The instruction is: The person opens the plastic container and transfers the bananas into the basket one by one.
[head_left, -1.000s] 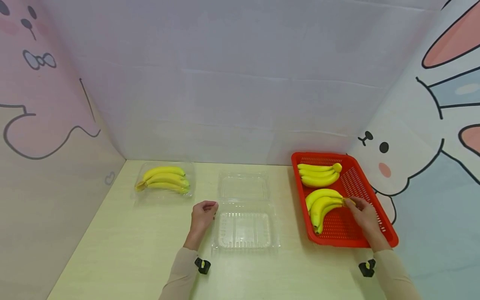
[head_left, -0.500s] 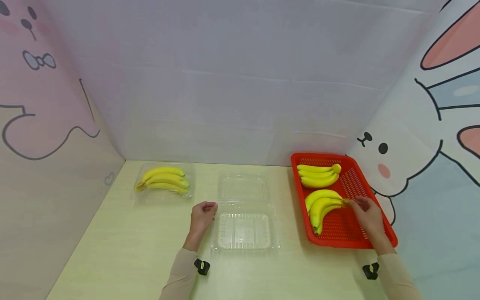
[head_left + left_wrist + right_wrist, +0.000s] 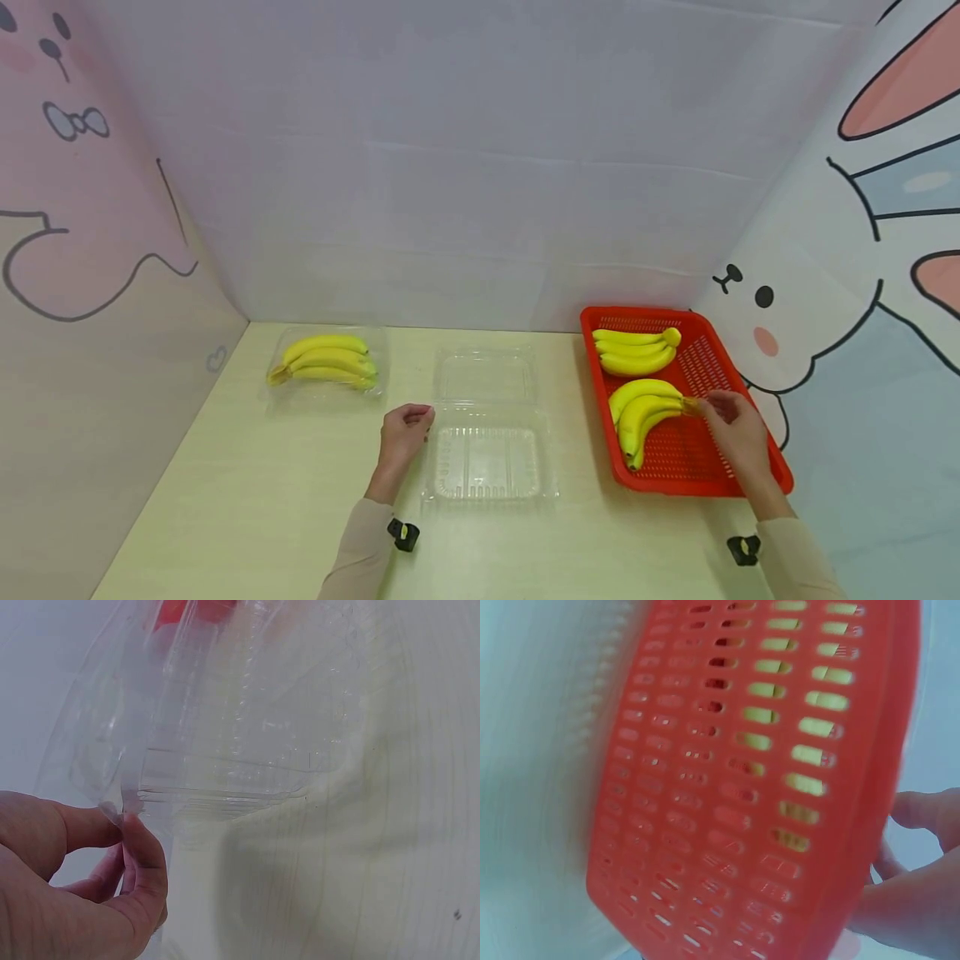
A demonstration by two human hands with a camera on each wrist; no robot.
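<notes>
In the head view my left hand (image 3: 403, 433) reaches to the left side of a clear hinged plastic box (image 3: 487, 467). Its thumb and fingertip pinch the edge of that clear box (image 3: 135, 780), as the left wrist view shows. The box lies unfolded on the table, lid at the back. My right hand (image 3: 738, 433) is over the red basket (image 3: 780, 471), thumb and fingers at the stem end of the nearer bunch of bananas (image 3: 641, 417), pinching it. Seen from the right wrist, my hand (image 3: 919, 885) comes in past the basket's rim, which hides the fingertips.
Behind the nearer bunch, another bunch of bananas (image 3: 637, 354) lies in the basket. At the back left a clear box (image 3: 382, 367) holds a bunch of bananas (image 3: 326, 362). White cloth (image 3: 480, 167) and printed cartoon panels (image 3: 787, 333) enclose the table (image 3: 225, 483).
My right hand has drawn slightly right along the stem, so more of the stem shows. The left hand, the boxes and both bunches in the basket stay nearly in place.
</notes>
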